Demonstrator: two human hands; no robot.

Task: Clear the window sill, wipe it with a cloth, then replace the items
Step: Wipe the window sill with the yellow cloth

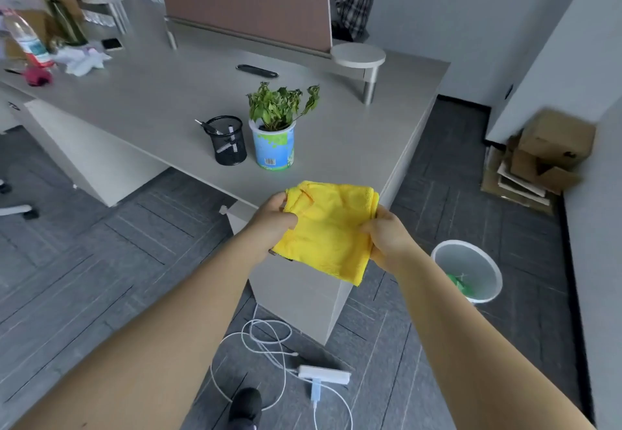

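both hands hold the yellow cloth (328, 231) in the air, just off the near corner of the desk (161, 93), over the desk's end panel. the left hand (274, 222) pinches the cloth's left edge, thumb on top and fingers curled under it; the right hand (387, 238) grips the right edge the same way, fingers curled round the fabric. the cloth is folded and hangs slack between them, its long axis running from the top left corner down to the loose bottom right corner, which droops below the right hand. neither hand is nearer: it sits between the two, touching both.

the potted plant (275, 126) and the black mesh pen holder (228, 142) stand side by side on the desk, near its near edge and just beyond the cloth, so they look already taken off the sill. the window sill itself is not in view; i judge the wipe comes next, and it calls for turning away from the desk with the cloth bunched into one hand.
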